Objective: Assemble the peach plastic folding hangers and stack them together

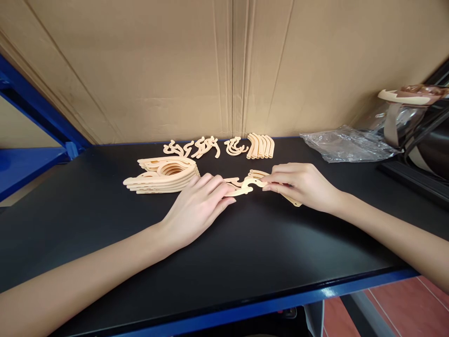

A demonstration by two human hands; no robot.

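My left hand [198, 208] pinches a slim beige plastic piece [238, 192] that looks like a hanger arm. My right hand [301, 185] grips a curved beige hook piece [257, 183] between thumb and fingers. The two pieces meet between my hands; whether they are joined I cannot tell. Behind and beneath my right fingers lie more beige arm pieces [293, 201], partly hidden. Just left of my left hand, a stack of flat beige hanger-like frames [159, 180] rests on the black tabletop [210, 276].
Along the back lie loose curved pieces [206, 146], small hooks [235, 146] and a neat row of curved arms [260, 146]. A clear plastic bag [351, 144] is at the back right, near a black object [424, 154]. Cardboard [157, 70] stands behind; a blue frame [245, 311] edges the table.
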